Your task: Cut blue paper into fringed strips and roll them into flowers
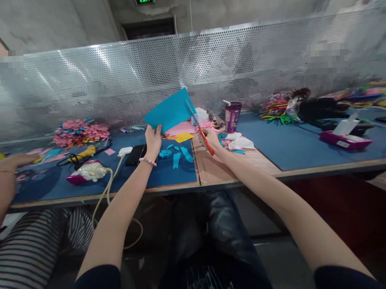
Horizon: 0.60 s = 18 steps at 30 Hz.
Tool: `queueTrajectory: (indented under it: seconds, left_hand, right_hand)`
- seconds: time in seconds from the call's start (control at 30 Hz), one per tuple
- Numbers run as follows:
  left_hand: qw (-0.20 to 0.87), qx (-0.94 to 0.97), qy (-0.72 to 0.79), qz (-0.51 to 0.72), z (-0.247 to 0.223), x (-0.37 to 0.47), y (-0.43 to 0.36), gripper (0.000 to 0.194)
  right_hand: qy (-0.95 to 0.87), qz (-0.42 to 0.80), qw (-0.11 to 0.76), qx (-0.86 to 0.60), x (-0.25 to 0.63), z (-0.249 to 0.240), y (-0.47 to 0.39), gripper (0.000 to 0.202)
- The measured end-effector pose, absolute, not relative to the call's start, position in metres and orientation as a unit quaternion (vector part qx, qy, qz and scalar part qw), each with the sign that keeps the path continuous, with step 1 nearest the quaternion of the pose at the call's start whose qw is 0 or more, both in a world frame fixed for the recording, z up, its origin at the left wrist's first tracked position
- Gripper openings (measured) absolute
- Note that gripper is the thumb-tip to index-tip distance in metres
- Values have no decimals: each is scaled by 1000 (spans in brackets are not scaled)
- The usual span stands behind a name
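Note:
My left hand (153, 140) grips the lower edge of a blue sheet of paper (169, 110), lifted above the table and tilted. In my right hand (211, 140) is a pair of scissors (204, 137) with orange-red handles. Its blades point up and lie at the sheet's right end; whether they have cut into it I cannot tell. Below the sheet are cut blue paper strips (177, 160) and a small blue paper flower (165, 154). A yellow paper piece (184, 137) and a pink sheet (181, 129) lie behind them.
A dark phone (136, 155) lies left of my left wrist. Further left are a yellow glue gun (81, 155), a power strip (87, 172) with cables, pink paper flowers (72, 132) and another person's arm (2, 178). A purple cup (232, 117) with a straw stands behind crumpled tissue (239, 141).

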<state>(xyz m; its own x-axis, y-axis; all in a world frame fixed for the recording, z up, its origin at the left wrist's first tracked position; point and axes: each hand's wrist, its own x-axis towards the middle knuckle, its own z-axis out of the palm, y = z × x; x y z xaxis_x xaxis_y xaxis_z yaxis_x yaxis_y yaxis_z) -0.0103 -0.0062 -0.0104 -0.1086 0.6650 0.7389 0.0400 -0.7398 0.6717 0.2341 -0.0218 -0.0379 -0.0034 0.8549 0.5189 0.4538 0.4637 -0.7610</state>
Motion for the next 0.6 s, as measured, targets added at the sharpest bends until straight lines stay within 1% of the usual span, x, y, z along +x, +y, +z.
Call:
queueTrajectory:
  seconds: [0.17,0.6]
  left_hand:
    - [233,631,266,690,-10,-8,-8,34]
    - [237,631,275,686,-9,-10,-9,35]
  right_hand:
    - [-688,170,521,-476,236,-39,-21,7]
    - [-700,118,515,-480,241,-42,-12,14]
